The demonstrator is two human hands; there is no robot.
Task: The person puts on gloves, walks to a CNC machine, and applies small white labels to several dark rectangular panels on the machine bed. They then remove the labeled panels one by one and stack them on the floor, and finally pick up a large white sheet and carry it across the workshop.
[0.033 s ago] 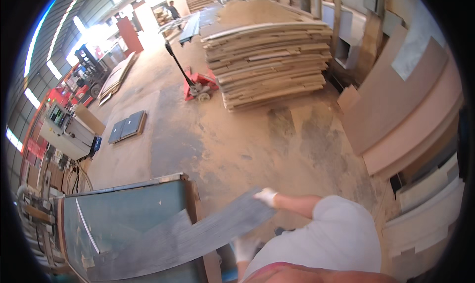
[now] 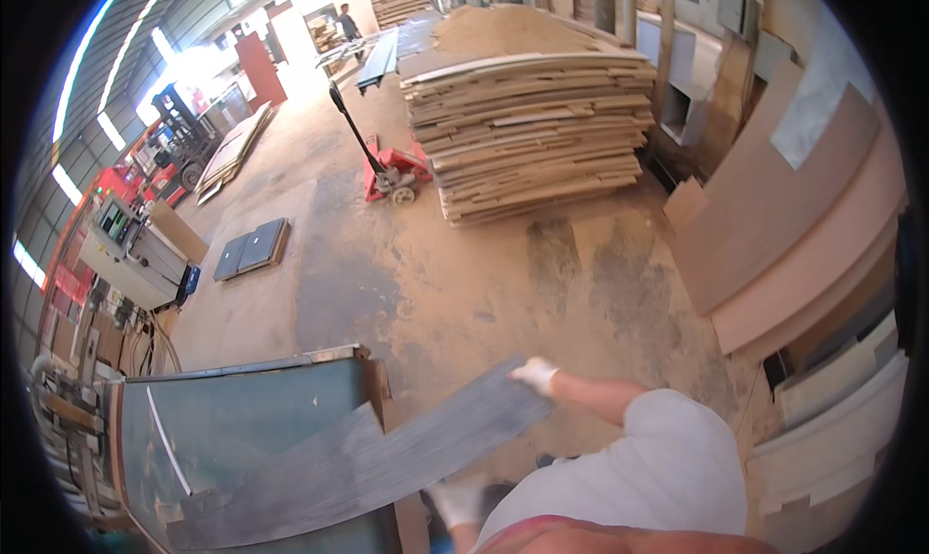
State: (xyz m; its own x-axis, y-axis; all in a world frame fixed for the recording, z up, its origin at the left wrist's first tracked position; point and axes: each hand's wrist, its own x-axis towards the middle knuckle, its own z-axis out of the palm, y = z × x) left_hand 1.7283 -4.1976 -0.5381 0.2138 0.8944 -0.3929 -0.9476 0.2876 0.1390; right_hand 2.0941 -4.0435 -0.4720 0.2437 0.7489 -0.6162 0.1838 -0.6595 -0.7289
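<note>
A long dark-grey plank (image 2: 455, 433) with a streaky surface slants across the green-topped conveyor table (image 2: 261, 404), its right end sticking out past the table. My right hand (image 2: 535, 375), in a white glove, is closed on the upper corner of that outer end. My left hand (image 2: 457, 504), also white-gloved, is low by the plank's lower edge; its fingers are smeared by motion, and whether it touches is unclear. The plank's upper outline has a step at mid-length; I cannot tell whether a second plank lies there. A thin white strip (image 2: 168, 441) lies on the table.
Beyond a dusty floor (image 2: 464, 302) stands a tall stack of boards (image 2: 542, 133) beside a red pallet jack (image 2: 395, 172). Large panels (image 2: 794, 215) lean at the right. On the left are a control cabinet (image 2: 135, 254) and a low dark panel stack (image 2: 252, 249). Far back is a person (image 2: 346, 22).
The plank's outer end and my right hand have shifted slightly right and up. My left hand has moved left and a little down. The view has tilted slightly.
</note>
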